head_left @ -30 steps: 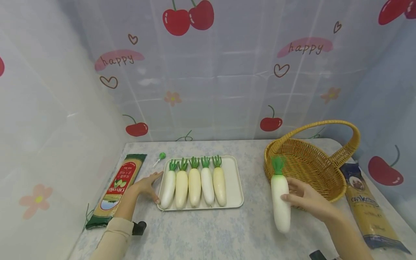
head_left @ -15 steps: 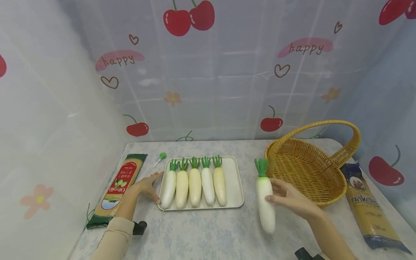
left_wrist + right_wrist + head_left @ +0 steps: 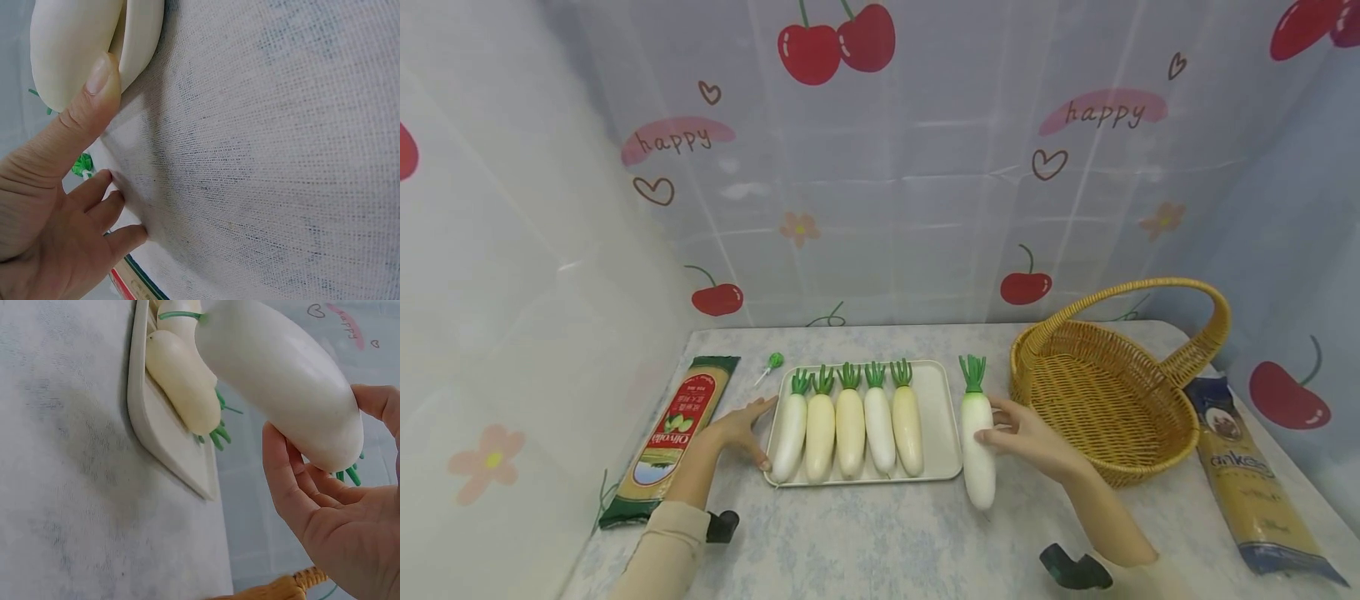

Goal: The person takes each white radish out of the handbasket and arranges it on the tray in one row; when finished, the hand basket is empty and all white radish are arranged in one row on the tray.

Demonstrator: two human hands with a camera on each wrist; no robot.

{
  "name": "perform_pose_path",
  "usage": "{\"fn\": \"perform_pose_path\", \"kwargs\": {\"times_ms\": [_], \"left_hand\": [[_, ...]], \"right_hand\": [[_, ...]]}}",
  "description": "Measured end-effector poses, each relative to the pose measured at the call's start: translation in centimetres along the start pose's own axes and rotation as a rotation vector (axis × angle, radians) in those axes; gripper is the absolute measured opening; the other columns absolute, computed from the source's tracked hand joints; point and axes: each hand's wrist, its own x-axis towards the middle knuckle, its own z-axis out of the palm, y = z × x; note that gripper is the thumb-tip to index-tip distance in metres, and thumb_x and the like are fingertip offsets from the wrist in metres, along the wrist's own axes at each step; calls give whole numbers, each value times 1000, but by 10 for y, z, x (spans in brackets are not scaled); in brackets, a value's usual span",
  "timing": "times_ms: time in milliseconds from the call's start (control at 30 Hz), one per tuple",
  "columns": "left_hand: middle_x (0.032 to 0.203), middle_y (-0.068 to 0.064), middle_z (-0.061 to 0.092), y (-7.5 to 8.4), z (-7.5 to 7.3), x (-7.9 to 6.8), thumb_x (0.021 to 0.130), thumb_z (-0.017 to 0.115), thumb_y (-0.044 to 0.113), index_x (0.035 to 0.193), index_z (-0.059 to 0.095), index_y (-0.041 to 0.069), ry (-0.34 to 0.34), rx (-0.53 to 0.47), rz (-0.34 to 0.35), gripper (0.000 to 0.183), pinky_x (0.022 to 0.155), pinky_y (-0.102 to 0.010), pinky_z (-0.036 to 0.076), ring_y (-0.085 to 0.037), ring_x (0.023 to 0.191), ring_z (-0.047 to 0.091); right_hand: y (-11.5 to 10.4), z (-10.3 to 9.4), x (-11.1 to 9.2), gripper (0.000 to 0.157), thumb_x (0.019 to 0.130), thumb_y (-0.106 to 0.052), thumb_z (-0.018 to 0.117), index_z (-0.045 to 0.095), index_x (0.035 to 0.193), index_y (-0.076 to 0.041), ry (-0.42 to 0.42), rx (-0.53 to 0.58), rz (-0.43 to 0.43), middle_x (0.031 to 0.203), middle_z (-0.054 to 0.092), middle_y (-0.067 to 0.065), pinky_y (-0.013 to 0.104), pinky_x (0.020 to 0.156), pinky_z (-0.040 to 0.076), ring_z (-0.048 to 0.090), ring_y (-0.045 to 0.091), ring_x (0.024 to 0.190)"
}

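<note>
My right hand (image 3: 1030,437) grips a white radish (image 3: 977,450) with green leaves, thumb on one side and fingers on the other. In the right wrist view this radish (image 3: 281,381) is lifted off the table, beside the right end of the cream tray (image 3: 942,425). Several radishes (image 3: 850,433), some white and some yellowish, lie side by side on the tray with leaves pointing away. At the tray's left end, my left hand (image 3: 741,432) rests with fingers spread and thumb at the near corner. The left wrist view shows its thumb (image 3: 94,94) against the tray rim.
A wicker basket (image 3: 1097,408) with a tall handle stands at the right, a golden pasta packet (image 3: 1255,492) beside it. On the left lie a red-labelled packet (image 3: 673,433) and a green lollipop (image 3: 774,360). A printed curtain (image 3: 880,192) hangs behind.
My right hand has carried the radish leftward, from in front of the basket to the tray's right edge. The left hand has stayed at the tray's left end.
</note>
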Motion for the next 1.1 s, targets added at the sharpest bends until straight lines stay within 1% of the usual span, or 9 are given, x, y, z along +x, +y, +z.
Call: {"fn": "perform_pose_path", "kwargs": {"times_ms": [200,367,467,600,733,900,967,1100], "left_hand": [[150,-32,14,0,1,0,53,92,18,149,21,3,0,-1,-6,120,105,-66,20,-54,134,15],[150,-31,14,-1,2,1,53,92,17,149,21,4,1,-10,-11,120,105,-66,20,-54,135,15],[151,-30,13,-1,1,2,53,92,17,149,20,5,-2,-24,-18,120,106,-66,19,-53,135,14],[151,-30,12,-2,1,1,53,92,19,150,20,5,-5,-33,-25,121,106,-66,19,-53,136,13],[151,-29,13,-2,2,2,52,92,18,149,21,5,-2,-30,-28,121,106,-66,18,-52,136,13],[151,-30,13,-2,2,2,53,92,19,149,21,5,-6,-31,-29,121,107,-65,18,-52,136,13],[151,-30,12,-2,1,1,53,92,20,149,21,4,-8,-33,-28,120,107,-65,18,-52,136,13],[152,-29,13,-1,1,1,53,92,18,149,22,5,-8,-37,-32,120,107,-65,17,-51,137,11]], "right_hand": [[0,4,18,73,87,-24,65,30,140,11,16,2,16,127,50,30,38,81,55,53,39,115],[-1,8,32,72,87,-25,66,31,140,9,35,6,48,123,53,27,38,81,55,57,33,110],[-1,9,40,72,87,-25,65,29,141,8,38,17,63,122,53,28,39,82,55,59,30,106],[2,11,51,73,88,-25,64,27,142,8,45,59,80,124,52,30,39,83,54,62,29,102],[6,15,62,72,88,-23,64,28,142,7,59,82,92,123,52,31,38,82,55,63,29,98],[9,20,73,74,87,-26,65,28,143,6,98,59,126,124,53,31,40,82,55,64,29,97],[10,21,76,75,86,-27,66,30,143,4,116,42,147,123,54,29,39,81,55,64,28,96],[12,23,85,74,85,-28,67,32,142,3,136,-12,161,116,58,26,37,76,56,65,23,87]]}}
